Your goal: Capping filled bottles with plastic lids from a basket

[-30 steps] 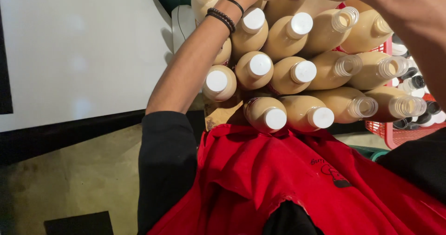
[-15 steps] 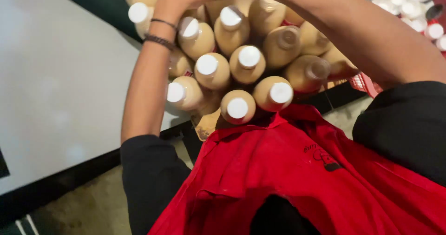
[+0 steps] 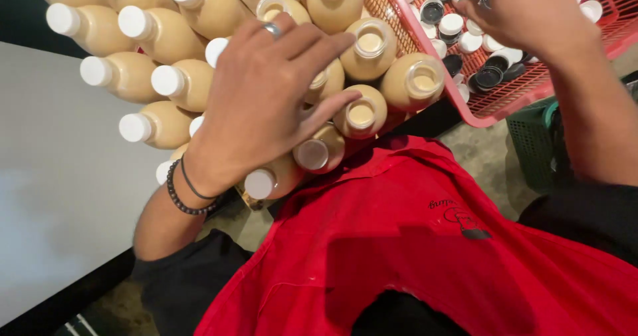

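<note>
Many plastic bottles of beige liquid stand packed together. Those on the left wear white caps (image 3: 135, 127); several on the right are uncapped (image 3: 369, 41). My left hand (image 3: 259, 103), with a ring and dark wrist bands, lies palm down across the bottle tops. Its fingers are spread and touch an uncapped bottle (image 3: 362, 114). My right hand (image 3: 531, 10) reaches into a red plastic basket (image 3: 425, 63) full of loose white and dark caps (image 3: 458, 33). Its fingers are curled, with something small and shiny at the tips; what it is stays unclear.
A white tabletop (image 3: 53, 196) stretches out to the left of the bottles. A green crate (image 3: 538, 143) sits under the red basket on the right. My red apron (image 3: 399, 243) fills the lower view, over a bare concrete floor (image 3: 485, 156).
The view has swung. My left hand came down from the far bottles onto the nearer ones, and my right hand moved off the bottles into the red basket of caps.
</note>
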